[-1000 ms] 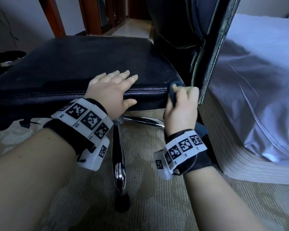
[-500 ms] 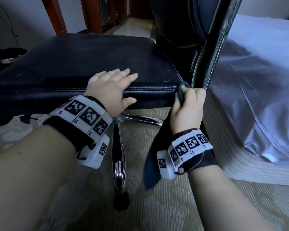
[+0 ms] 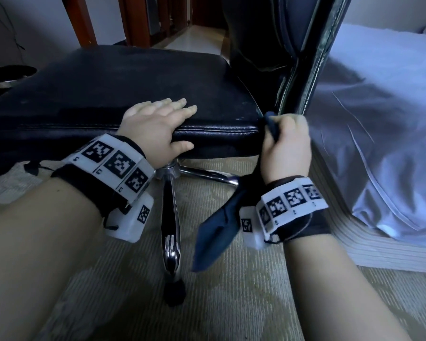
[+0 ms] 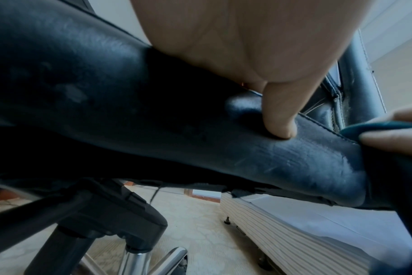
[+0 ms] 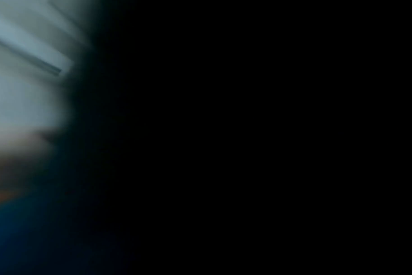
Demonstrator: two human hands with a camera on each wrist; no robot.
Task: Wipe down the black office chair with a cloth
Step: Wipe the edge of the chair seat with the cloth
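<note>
The black office chair's seat (image 3: 113, 84) fills the middle of the head view, its backrest (image 3: 280, 45) rising at the right. My left hand (image 3: 158, 124) lies on the seat's near edge, fingers straight on top and thumb (image 4: 280, 115) pressed against the seat's side. My right hand (image 3: 285, 146) grips a dark blue cloth (image 3: 219, 232) at the seat's near right corner, by the backrest's base. The cloth's loose end hangs down past my wrist. In the left wrist view the cloth (image 4: 376, 128) shows between my right fingers. The right wrist view is almost wholly dark and blurred.
A bed with a pale sheet (image 3: 379, 119) stands close on the right, its base (image 3: 379, 247) beside my right wrist. The chair's chrome legs (image 3: 170, 230) spread below the seat over beige carpet (image 3: 231, 303). Wooden door frames (image 3: 84, 20) stand behind.
My right hand with the cloth has slid right along the seat's edge to its corner, and the cloth's tail now hangs free. The left hand has stayed put.
</note>
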